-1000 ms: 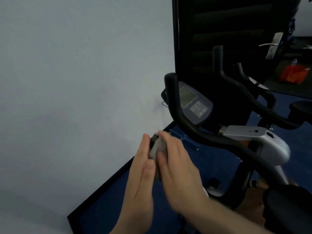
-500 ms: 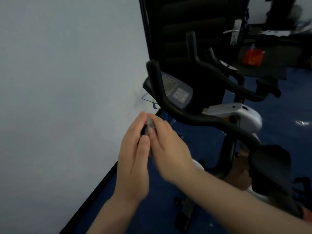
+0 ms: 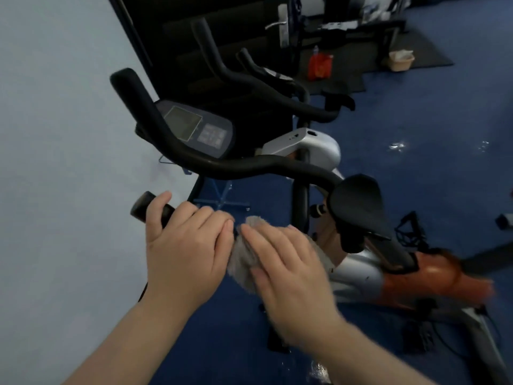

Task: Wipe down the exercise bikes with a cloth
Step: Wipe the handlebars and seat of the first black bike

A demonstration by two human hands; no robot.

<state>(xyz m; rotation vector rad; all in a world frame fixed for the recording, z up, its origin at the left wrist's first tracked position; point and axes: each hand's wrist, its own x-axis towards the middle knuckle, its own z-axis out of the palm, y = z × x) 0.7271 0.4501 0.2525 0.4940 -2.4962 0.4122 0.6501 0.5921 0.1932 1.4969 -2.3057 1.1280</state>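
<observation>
The near exercise bike has a curved black handlebar (image 3: pixel 249 165), a grey console (image 3: pixel 194 129), a black saddle (image 3: pixel 358 204) and an orange flywheel cover (image 3: pixel 438 276). My left hand (image 3: pixel 188 245) grips the low handlebar end (image 3: pixel 141 207), fingers curled over it and thumb up. Just to its right, my right hand (image 3: pixel 288 268) holds a grey fluffy cloth (image 3: pixel 241 265) against the same bar. The bar under the cloth is hidden. The two hands almost touch.
A pale blue wall (image 3: pixel 55 134) runs close on the left. A second bike's handlebars (image 3: pixel 249 79) stand behind, before a dark door (image 3: pixel 222 37). On the blue carpet farther back sit a red bag (image 3: pixel 319 65) and a beige basket (image 3: pixel 399 61).
The view has tilted down and right, showing more of the bike. My left hand now grips the bare handle end. The cloth has slid right under my right hand.
</observation>
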